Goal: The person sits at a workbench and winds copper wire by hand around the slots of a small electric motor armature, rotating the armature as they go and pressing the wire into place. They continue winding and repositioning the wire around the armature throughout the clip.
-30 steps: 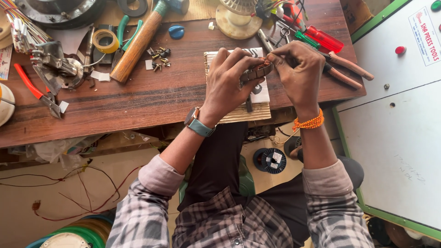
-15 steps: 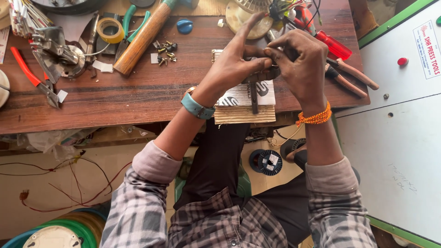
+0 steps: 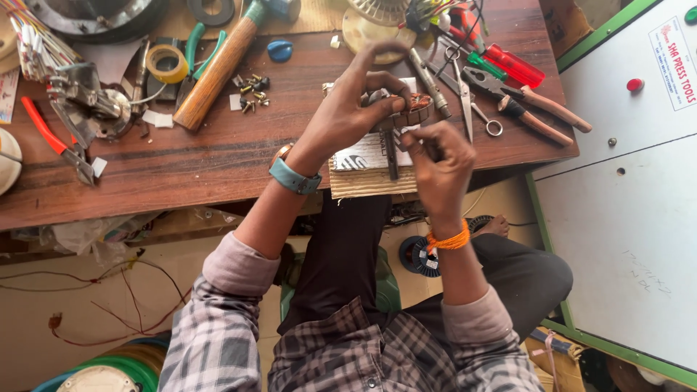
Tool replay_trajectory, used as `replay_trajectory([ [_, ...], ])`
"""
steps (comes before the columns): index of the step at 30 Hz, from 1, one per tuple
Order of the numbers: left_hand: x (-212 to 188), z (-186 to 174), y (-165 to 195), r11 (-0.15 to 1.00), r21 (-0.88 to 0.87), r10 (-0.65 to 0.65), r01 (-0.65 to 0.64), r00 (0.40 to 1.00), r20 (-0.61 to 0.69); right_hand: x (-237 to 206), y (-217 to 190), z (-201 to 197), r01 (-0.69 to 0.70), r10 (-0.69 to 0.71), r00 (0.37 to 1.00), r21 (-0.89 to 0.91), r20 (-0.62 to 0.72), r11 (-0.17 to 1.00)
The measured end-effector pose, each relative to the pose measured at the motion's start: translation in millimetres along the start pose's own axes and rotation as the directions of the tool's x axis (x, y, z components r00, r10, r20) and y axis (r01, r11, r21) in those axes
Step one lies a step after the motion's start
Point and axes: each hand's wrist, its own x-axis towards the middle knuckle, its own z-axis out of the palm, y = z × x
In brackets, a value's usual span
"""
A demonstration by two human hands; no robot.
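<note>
Left hand (image 3: 347, 109) pinches coil (image 3: 411, 106), fingers closed on it, held just above wood block (image 3: 370, 181) at near bench (image 3: 218, 156) edge. Right hand (image 3: 439, 163) curled shut beside coil; contents can't tell. Pliers (image 3: 534, 109) to right.

Hammer (image 3: 218, 69): wooden handle, lying diagonally on the wooden table (image 3: 218, 156).
Tape roll (image 3: 166, 63): yellow, just left of the hammer.
Screws (image 3: 250, 91): loose cluster right of the hammer handle.
Screwdriver (image 3: 512, 64): red handle, upper right.
Pliers (image 3: 541, 109): near the right table edge.
Scissors (image 3: 468, 94): beside the pliers.
Cabinet (image 3: 632, 196): white panel, green frame, red button.
</note>
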Motion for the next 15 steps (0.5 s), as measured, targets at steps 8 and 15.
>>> replay_trajectory([
  [8, -18, 31, 7, 0.687, 0.714, 0.265, -0.133, 0.961, -0.076, -17, 19, -14, -0.027, 0.028, 0.999, 0.011, -0.033, 1.000],
  [15, -19, 33, -1, 0.653, 0.736, 0.336, -0.177, 0.939, -0.072, 12, 27, -46, -0.048, 0.049, 0.998, 0.022, -0.026, 0.999],
])
